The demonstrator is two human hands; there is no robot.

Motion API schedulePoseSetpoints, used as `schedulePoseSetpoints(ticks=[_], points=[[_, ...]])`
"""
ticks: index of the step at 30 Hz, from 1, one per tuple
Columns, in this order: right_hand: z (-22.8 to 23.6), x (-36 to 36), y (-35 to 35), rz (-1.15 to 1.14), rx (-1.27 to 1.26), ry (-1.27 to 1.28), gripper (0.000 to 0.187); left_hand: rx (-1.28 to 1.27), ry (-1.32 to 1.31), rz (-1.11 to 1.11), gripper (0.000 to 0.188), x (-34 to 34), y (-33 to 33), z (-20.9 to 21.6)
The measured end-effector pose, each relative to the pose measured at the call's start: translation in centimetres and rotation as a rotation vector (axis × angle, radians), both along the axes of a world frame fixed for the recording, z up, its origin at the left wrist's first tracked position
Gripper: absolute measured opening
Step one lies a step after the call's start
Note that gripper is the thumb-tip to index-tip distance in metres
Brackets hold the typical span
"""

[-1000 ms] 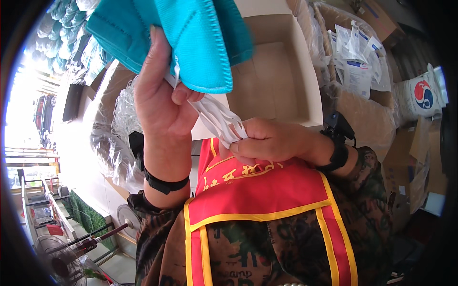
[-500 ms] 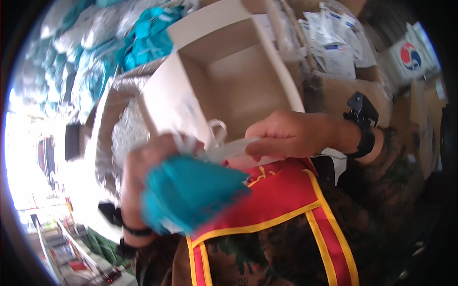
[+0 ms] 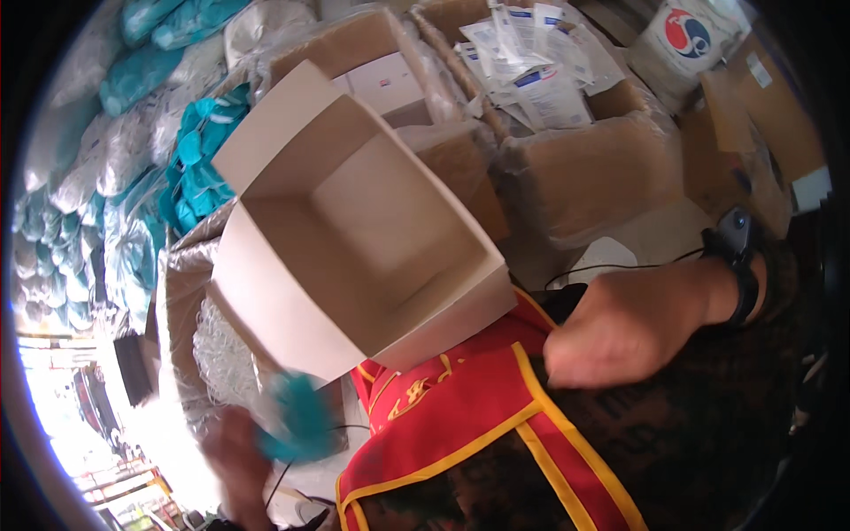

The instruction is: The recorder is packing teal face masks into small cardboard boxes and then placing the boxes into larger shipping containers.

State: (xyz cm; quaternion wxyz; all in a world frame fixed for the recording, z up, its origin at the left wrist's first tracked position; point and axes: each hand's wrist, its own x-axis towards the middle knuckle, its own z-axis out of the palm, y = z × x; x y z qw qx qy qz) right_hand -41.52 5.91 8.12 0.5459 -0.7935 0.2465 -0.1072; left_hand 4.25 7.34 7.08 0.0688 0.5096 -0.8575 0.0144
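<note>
My left hand [image 3: 237, 460], smeared by motion, is low on the left with a teal cloth-like piece [image 3: 299, 416] at its fingers. The piece is blurred too, so its exact kind is unclear. On the right, my right hand [image 3: 615, 332] is curled closed above my camouflage clothing, and whatever may be inside its fingers is hidden. Between the hands, an open cardboard box [image 3: 452, 327] leans toward me, its inside facing up and bare. Below the box lies the red apron [image 3: 443, 416] with yellow edging that I wear.
Left of the box, a plastic-lined carton [image 3: 173, 341] holds a clear stringy bundle [image 3: 226, 354]. Teal pieces [image 3: 199, 159] and stacked plastic bags [image 3: 133, 150] fill the upper left. Another carton [image 3: 584, 195] behind holds white packets [image 3: 549, 93]. A white sack [image 3: 686, 44] stands upper right.
My hands have parted. The left, with the teal piece, has moved down and left; the right has moved right and down, away from the whitish strip. The box now appears lower and further left.
</note>
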Motion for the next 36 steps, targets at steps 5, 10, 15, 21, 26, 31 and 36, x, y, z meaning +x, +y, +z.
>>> schedulePoseSetpoints(ticks=[5, 10, 15, 21, 26, 31, 36], points=[[-4.1, -4.3, 0.8, -0.608, 0.649, -0.312, 0.021, -0.042, 0.339, 0.495, 0.042, 10.6, 0.5, -2.7], [-11.2, -6.7, 1.3, -0.977, 0.725, -0.521, 0.018, 0.054, 0.998, 0.309, 0.054, 3.9, -1.3, -8.6], [-22.1, -15.8, 7.6, -1.486, 0.68, -0.441, 0.016, 0.06, 0.795, 0.142, 0.054, -0.6, -2.9, -9.7], [-31.4, -20.2, 12.8, -1.864, 0.657, 0.015, 0.034, 0.427, 1.066, 0.08, 0.055, -12.2, -4.6, -7.1], [-34.5, -21.9, 12.8, -1.937, 0.487, -0.019, 0.045, 0.487, 1.191, 0.033, 0.044, -11.2, -4.9, -8.3], [-24.3, -17.0, 4.9, -1.547, 0.319, -0.368, 0.035, 0.522, 1.48, 0.065, 0.025, -13.5, -4.7, -8.7], [-8.2, -0.4, -3.3, -0.773, -0.322, -0.463, 0.048, 0.661, 1.522, 0.016, 0.032, -15.8, -4.7, -5.7]])
